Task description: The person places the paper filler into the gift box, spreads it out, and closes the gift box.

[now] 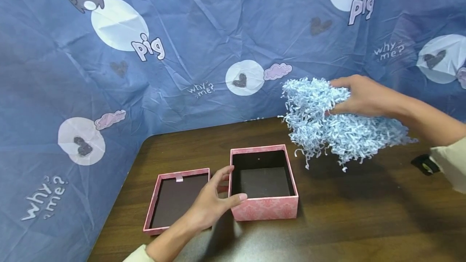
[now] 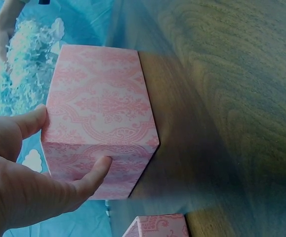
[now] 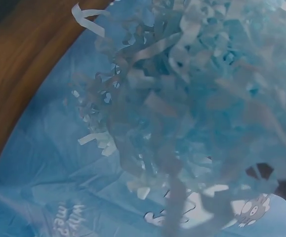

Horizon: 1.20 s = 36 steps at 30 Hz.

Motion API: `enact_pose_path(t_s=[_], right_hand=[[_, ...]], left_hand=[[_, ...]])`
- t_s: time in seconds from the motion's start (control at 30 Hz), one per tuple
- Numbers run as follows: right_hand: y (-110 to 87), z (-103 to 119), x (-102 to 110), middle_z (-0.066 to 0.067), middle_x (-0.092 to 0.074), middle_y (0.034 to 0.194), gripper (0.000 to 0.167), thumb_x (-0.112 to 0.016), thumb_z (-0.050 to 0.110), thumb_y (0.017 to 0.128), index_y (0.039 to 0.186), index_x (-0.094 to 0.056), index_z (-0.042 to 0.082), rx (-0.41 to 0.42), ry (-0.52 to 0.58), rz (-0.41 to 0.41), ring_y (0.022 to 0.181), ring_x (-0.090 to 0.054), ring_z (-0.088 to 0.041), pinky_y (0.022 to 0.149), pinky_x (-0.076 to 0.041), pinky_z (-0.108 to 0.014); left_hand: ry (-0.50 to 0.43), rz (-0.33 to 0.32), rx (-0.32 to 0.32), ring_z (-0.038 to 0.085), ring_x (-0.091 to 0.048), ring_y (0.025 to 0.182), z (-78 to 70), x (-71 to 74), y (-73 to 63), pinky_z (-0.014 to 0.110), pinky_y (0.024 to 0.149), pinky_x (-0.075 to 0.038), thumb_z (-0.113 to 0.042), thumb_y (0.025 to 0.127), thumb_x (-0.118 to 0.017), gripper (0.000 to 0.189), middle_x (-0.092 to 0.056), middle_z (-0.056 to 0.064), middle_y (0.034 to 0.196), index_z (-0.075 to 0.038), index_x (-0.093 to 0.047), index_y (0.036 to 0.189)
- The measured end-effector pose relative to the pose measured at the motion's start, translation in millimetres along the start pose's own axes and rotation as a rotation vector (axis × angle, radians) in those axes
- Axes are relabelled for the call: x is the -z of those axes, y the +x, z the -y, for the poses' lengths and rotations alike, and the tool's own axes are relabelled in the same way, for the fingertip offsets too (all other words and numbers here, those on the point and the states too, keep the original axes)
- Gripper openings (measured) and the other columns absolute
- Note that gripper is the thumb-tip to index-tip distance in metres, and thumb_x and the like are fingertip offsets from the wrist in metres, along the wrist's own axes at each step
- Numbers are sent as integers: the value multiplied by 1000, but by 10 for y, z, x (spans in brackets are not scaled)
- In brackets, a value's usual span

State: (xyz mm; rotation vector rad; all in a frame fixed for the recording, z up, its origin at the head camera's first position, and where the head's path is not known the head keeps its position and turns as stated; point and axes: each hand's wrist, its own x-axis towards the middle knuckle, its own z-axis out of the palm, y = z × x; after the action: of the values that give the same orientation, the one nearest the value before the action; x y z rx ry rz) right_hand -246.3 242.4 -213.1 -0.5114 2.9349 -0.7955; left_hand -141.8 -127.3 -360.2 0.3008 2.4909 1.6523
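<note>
A pink patterned box (image 1: 265, 208) with a dark inside stands without its lid on the brown table. At its left side is my left hand (image 1: 212, 201), thumb near the front rim and fingertips by the left wall. In the left wrist view, the left hand (image 2: 29, 173) touches the box (image 2: 101, 98) near a corner with fairly straight fingers. Above the table on the right, my right hand (image 1: 367, 96) grips a big clump of pale blue shredded paper (image 1: 314, 116) with strands dangling. Shredded paper (image 3: 197, 98) fills much of the right wrist view and hides the fingers.
A shallow pink lid (image 1: 154, 205) lies inside up on the table to the left of the box. Behind the table (image 1: 342, 221) hangs a blue printed cloth (image 1: 196, 31). A small black object (image 1: 425, 165) is beside the right sleeve.
</note>
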Motion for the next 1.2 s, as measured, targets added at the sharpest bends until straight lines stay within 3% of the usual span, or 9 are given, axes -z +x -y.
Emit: enact_pose_path(t_s=[0.57, 0.77, 1.2], right_hand=[[144, 441, -177, -26, -32, 149, 84, -80, 22, 78, 144, -35, -6, 102, 25, 20, 137, -24, -47, 108, -25, -59], [172, 539, -254, -25, -32, 150, 84, -80, 22, 78, 144, -36, -5, 111, 64, 34, 138, -24, -45, 108, -27, -58], [268, 697, -485, -24, -34, 149, 80, -79, 24, 79, 142, -38, -5, 159, 43, 67, 139, -25, -43, 111, -22, -56]], left_hand=[[3, -5, 13, 39, -52, 117, 7, -2, 13, 45, 89, -49, -24, 81, -79, 69, -46, 19, 137, -20, -44, 141], [14, -5, 10, 39, -53, 117, 13, -5, 15, 46, 89, -49, -25, 81, -79, 69, -46, 20, 137, -20, -44, 140], [-2, -12, -14, 38, -54, 116, -4, -13, 3, 45, 87, -50, -20, 80, -79, 70, -46, 22, 137, -17, -45, 141]])
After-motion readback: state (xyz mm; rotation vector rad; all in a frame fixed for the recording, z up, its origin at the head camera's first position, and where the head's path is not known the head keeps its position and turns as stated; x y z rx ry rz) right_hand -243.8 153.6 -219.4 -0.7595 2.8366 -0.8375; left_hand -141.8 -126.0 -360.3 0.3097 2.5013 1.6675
